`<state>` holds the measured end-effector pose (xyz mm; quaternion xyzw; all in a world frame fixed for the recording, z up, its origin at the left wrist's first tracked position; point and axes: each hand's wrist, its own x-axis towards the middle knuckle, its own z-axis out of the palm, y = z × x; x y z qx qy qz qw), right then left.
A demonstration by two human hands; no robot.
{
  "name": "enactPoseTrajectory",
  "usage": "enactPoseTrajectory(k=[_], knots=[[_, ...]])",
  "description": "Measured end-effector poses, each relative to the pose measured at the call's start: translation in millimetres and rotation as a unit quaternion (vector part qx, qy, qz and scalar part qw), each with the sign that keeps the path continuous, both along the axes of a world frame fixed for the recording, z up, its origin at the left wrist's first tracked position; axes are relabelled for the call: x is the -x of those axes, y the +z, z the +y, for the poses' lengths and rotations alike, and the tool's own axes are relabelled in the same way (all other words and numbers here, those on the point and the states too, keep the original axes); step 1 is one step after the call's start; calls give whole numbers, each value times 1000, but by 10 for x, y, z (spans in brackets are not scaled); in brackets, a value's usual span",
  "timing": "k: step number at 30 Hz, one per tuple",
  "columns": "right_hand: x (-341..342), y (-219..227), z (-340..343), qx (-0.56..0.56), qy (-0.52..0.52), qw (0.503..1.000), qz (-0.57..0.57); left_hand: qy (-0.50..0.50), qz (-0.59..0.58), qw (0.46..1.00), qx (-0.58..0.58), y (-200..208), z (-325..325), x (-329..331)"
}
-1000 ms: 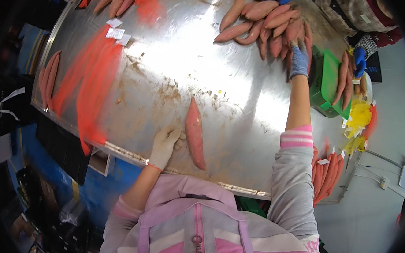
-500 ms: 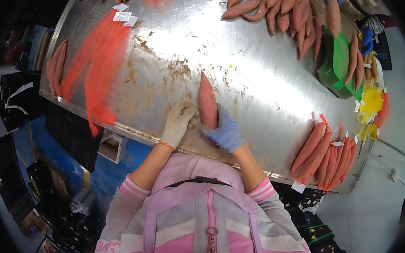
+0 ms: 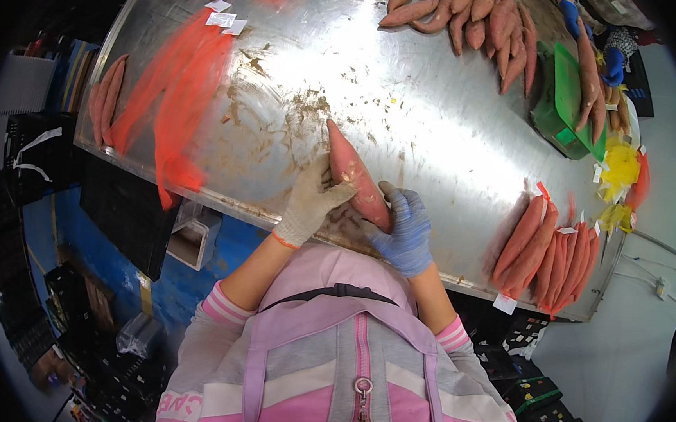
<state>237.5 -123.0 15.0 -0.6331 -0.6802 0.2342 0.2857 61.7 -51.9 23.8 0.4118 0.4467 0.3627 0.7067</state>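
Note:
A long reddish sweet potato (image 3: 358, 183) slants over the near edge of the metal table, its pointed tip toward the far left. My left hand (image 3: 314, 197), in an off-white glove, grips its left side with the thumb laid across the skin. Around the thicker lower end curls my right hand (image 3: 406, 230) in a blue glove, thumb below and fingers on the right side. Pale scuffed spots show on the skin near my left thumb. The undersides of my fingers are hidden.
Red mesh bags (image 3: 175, 98) with white tags lie on the left, near loose sweet potatoes (image 3: 109, 99). A pile of sweet potatoes (image 3: 477, 17) is at the back. Bagged ones (image 3: 528, 244) rest right. A co-worker's blue-gloved hand (image 3: 571, 17) is by a green container (image 3: 556, 101).
The sweet potato has tilted, its lower end swinging right. My left hand has come onto it, and my right hand has shifted to its lower end. The co-worker's sweet potato has moved right, over the container.

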Motion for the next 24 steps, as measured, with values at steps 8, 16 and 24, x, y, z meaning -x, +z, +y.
enactPoseTrajectory(k=[8, 16, 24], knots=[[-237, -93, -267, 117, 43, 990, -66, 17, 49, 995, -85, -56, -75, 19], [-173, -147, -353, 170, 58, 983, -35, 80, 2, 993, 83, -141, -88, 89], [-167, -262, -428, 177, 19, 974, 139, 53, 29, 998, 21, -227, -112, 60]])
